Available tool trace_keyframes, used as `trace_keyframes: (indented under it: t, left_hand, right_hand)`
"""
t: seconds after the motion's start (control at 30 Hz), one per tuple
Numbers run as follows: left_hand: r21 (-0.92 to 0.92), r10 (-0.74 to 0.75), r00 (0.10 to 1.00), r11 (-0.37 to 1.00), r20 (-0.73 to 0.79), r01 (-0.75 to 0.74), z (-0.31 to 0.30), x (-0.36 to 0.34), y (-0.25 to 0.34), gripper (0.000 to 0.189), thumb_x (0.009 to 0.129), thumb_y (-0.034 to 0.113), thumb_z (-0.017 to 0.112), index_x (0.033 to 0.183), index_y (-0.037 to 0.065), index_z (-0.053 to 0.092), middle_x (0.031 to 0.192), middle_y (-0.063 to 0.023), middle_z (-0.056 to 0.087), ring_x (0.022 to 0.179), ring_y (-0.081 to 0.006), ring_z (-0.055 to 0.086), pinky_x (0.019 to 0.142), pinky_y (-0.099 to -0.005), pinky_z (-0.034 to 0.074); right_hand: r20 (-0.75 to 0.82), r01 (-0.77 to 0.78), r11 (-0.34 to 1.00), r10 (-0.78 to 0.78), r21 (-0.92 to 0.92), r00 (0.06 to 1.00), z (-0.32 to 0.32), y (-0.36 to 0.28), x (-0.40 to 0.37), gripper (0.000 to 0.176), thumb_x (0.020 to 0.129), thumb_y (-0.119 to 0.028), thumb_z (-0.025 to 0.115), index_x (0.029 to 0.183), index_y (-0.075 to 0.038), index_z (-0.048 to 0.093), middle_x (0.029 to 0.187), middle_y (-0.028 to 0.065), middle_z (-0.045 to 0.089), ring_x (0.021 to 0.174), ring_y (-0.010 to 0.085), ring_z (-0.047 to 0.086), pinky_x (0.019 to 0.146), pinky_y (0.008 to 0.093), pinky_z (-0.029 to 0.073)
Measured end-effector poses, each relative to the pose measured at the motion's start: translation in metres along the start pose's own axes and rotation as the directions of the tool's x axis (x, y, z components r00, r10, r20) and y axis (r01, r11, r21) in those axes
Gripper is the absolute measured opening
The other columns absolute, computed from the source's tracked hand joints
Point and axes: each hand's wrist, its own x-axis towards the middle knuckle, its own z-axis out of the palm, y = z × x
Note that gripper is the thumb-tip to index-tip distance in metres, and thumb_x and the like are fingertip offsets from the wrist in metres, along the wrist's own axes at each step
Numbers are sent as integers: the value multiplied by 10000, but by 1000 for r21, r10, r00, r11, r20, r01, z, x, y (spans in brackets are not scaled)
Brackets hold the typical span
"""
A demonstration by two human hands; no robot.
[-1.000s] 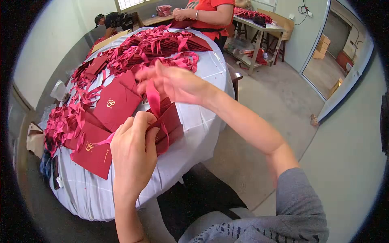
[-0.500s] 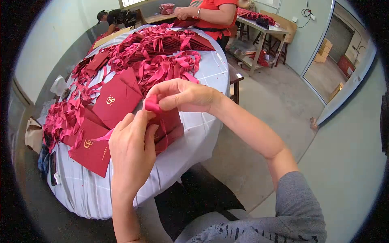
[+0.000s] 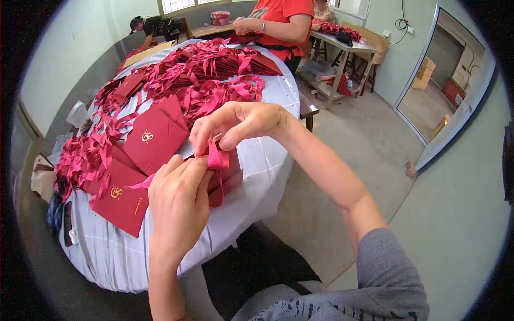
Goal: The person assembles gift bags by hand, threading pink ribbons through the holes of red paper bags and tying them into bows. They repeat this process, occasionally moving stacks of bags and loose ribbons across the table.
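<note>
A pink-red satin ribbon hangs in a loop between my two hands, over a dark red paper bag. My left hand is closed, with thumb and fingers pinching the ribbon's lower part; a loose ribbon end sticks out to its left. From above, my right hand curls over, its fingertips at the top of the loop. Exactly where those fingertips grip is partly hidden. Beside my left hand lies a red bag with a gold logo, and behind it another logo bag.
A round table with a white cloth bears heaps of red bags and ribbons. Across it stands a person in a red shirt; another person bends at the far left. A side table and a doorway are to the right.
The ribbon loop has shifted slightly right and now hangs lower below my right fingertips. My right thumb has moved right, away from the fingers. My left hand stays nearly in place.
</note>
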Motion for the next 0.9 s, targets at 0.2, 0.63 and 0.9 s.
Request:
trace_keyframes:
  t: [0.2, 0.63, 0.9]
  left_hand:
    - [-31, 8, 999, 999, -49, -10, 2, 1, -1, 94, 739, 12, 601, 735, -9, 510, 660, -146, 493, 626, -302, 483, 571, -386, 388]
    - [-15, 11, 1000, 1000, -12, -12, 1, 1, -2, 46, 737, 16, 583, 772, 13, 554, 666, -119, 547, 653, -282, 514, 590, -384, 398]
    - [29, 0, 999, 1000, 36, -1, -1, 0, 0, 91, 758, 19, 598, 842, -1, 569, 681, -145, 538, 661, -299, 520, 595, -383, 405]
  right_hand:
    - [-20, 53, 998, -52, 30, 998, 1, -4, -5, 309, 750, -9, 644, 1059, -5, 634, 1045, 41, 625, 905, 72, 483, 867, 223, 386]
    - [-204, -166, 945, 110, -280, 973, 24, -38, 4, 122, 809, -70, 650, 911, -11, 615, 845, 7, 601, 770, 54, 529, 672, 221, 426]
    - [-698, -336, 775, -181, -535, 693, 54, -28, 13, 207, 719, -83, 611, 883, 32, 557, 564, 72, 550, 524, 104, 512, 521, 275, 418]
